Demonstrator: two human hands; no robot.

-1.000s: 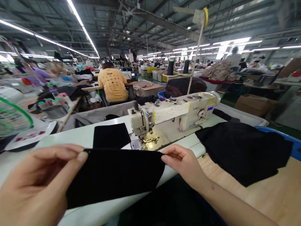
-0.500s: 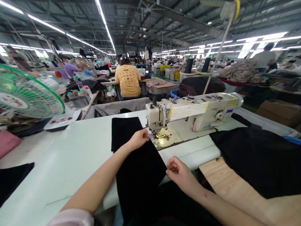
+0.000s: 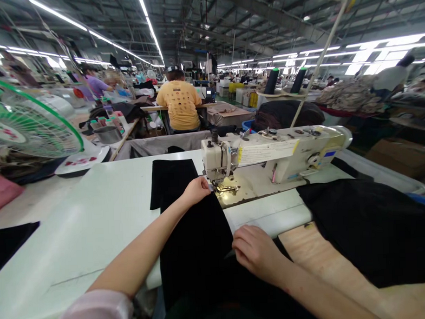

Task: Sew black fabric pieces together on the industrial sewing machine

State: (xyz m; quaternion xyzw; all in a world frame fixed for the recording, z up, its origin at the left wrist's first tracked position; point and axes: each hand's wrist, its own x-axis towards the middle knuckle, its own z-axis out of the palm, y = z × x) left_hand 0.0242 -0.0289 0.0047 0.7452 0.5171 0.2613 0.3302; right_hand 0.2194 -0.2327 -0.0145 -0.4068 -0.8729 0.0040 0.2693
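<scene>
1. A white work table (image 3: pixel 96 219) is seen filling the middle of the view, running from 9 o'clock toward 3 o'clock.
2. A heap of black cloth (image 3: pixel 368 228) is spread at 4 o'clock, partly over a wooden board (image 3: pixel 316 249) set against the table's edge.
3. A cream sewing machine (image 3: pixel 275 155) is placed on the table at about 1 o'clock, its needle end turned toward 12 o'clock.
4. A black fabric piece (image 3: pixel 194 234) is laid lengthwise from 12 o'clock down to 6 o'clock, hanging over the near table edge; its far end lies just beside the needle plate (image 3: pixel 230 189).
5. A green-rimmed fan (image 3: pixel 30 124) is seen at 10 o'clock, well apart from the fabric.
6. A person in a yellow shirt (image 3: pixel 179 105) is seated at 12 o'clock, far behind, back turned.
7. The left hand (image 3: pixel 196 190) is pressed on the fabric's far part, fingers curled loosely, touching the cloth right by the machine's foot.
8. The right hand (image 3: pixel 255 251) is rested at 5 o'clock on the fabric's right edge at the table's rim, fingers bent over the cloth; whether the edge is pinched cannot be told.
</scene>
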